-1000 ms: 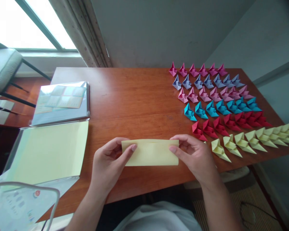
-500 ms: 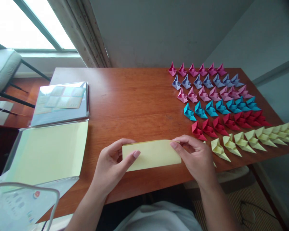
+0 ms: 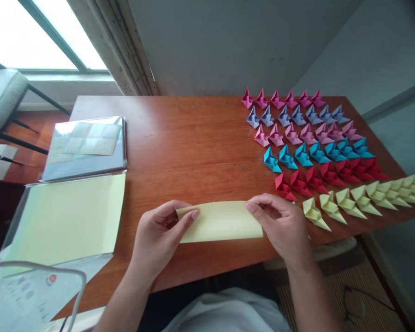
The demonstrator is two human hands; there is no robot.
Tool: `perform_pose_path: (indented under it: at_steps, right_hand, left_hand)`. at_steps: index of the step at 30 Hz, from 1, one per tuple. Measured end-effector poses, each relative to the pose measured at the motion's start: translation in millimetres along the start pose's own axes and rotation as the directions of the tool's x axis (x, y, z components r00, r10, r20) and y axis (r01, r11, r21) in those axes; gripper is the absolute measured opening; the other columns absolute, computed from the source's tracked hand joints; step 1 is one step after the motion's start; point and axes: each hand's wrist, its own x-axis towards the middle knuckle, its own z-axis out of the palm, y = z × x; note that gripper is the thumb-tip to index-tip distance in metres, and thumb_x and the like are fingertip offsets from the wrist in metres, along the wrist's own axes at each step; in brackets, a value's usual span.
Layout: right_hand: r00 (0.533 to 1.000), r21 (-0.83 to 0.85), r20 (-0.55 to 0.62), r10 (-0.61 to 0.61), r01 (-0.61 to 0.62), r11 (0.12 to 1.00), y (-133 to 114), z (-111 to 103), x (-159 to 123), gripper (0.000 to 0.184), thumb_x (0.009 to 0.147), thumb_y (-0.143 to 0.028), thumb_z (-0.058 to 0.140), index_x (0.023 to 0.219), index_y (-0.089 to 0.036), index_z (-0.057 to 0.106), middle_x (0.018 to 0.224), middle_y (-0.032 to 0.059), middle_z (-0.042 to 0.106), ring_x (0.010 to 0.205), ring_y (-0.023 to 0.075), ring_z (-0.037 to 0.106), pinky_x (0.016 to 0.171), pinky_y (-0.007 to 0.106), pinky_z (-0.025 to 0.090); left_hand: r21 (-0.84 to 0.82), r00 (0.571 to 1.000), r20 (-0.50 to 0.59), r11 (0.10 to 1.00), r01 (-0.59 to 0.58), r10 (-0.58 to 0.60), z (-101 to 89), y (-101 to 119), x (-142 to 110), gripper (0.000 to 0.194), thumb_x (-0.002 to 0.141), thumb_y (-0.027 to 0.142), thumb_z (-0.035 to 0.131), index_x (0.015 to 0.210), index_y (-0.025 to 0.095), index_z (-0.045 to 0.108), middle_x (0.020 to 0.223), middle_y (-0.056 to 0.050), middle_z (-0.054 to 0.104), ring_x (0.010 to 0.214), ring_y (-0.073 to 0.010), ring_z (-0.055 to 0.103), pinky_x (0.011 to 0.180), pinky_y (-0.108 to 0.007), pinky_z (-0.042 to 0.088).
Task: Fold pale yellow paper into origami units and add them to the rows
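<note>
A pale yellow sheet of paper (image 3: 224,222), doubled over into a long strip, is held between my two hands near the table's front edge. My left hand (image 3: 164,233) pinches its upper left corner, thumb on top and fingers behind. At the upper right corner, my right hand (image 3: 280,221) grips the paper the same way between thumb and fingers. Just right of my right hand begins a row of folded pale yellow paper boats (image 3: 316,214), partly hidden by that hand.
Rows of folded paper boats in red (image 3: 314,181), blue (image 3: 303,156), pink (image 3: 292,133), lavender (image 3: 298,116) and magenta (image 3: 276,99) cover the table's right side. A yellow paper stack (image 3: 69,219) and a clear-wrapped pack (image 3: 86,147) lie at left. A grey chair (image 3: 7,97) stands beyond.
My left thumb has moved up to the paper's upper left corner, and the two edges there are now pinched together. The right hand keeps its hold.
</note>
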Motion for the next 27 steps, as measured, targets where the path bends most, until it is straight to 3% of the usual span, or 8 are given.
perform_pose_path:
  at_steps: [10, 19, 27]
  right_hand:
    - [0.999, 0.076, 0.043, -0.009, 0.006, 0.997, 0, -7, -1, 0.005, 0.088, -0.031, 0.074, 0.085, -0.027, 0.075, 0.086, -0.0024, 0.076, 0.079, 0.0132, 0.069, 0.073, 0.021, 0.054]
    - [0.998, 0.124, 0.022, 0.051, -0.053, 0.991, -8, -4, -2, 0.007, 0.088, -0.031, 0.075, 0.083, -0.026, 0.075, 0.085, -0.0012, 0.076, 0.08, 0.0143, 0.07, 0.075, 0.024, 0.055]
    - [1.0, 0.143, -0.026, 0.005, -0.002, 0.99, 2, -2, -1, 0.006, 0.084, -0.031, 0.078, 0.084, -0.026, 0.076, 0.083, -0.0008, 0.077, 0.077, 0.0145, 0.07, 0.072, 0.023, 0.057]
  left_hand:
    - [-0.098, 0.996, -0.025, 0.992, 0.078, -0.081, -3.5, 0, 0, 0.021, 0.073, 0.037, 0.085, 0.074, 0.018, 0.075, 0.069, -0.002, 0.071, 0.062, -0.0118, 0.06, 0.054, -0.017, 0.046]
    - [-0.045, 0.986, -0.103, 0.99, 0.13, -0.134, -1.6, 0, 0, 0.028, 0.067, 0.043, 0.088, 0.074, 0.019, 0.075, 0.062, 0.001, 0.066, 0.057, -0.0102, 0.054, 0.051, -0.017, 0.041]
    - [-0.027, 0.986, -0.104, 0.991, 0.128, -0.13, -1.5, 2, -1, 0.03, 0.066, 0.044, 0.088, 0.076, 0.019, 0.075, 0.063, 0.0, 0.067, 0.058, -0.0115, 0.055, 0.052, -0.019, 0.042]
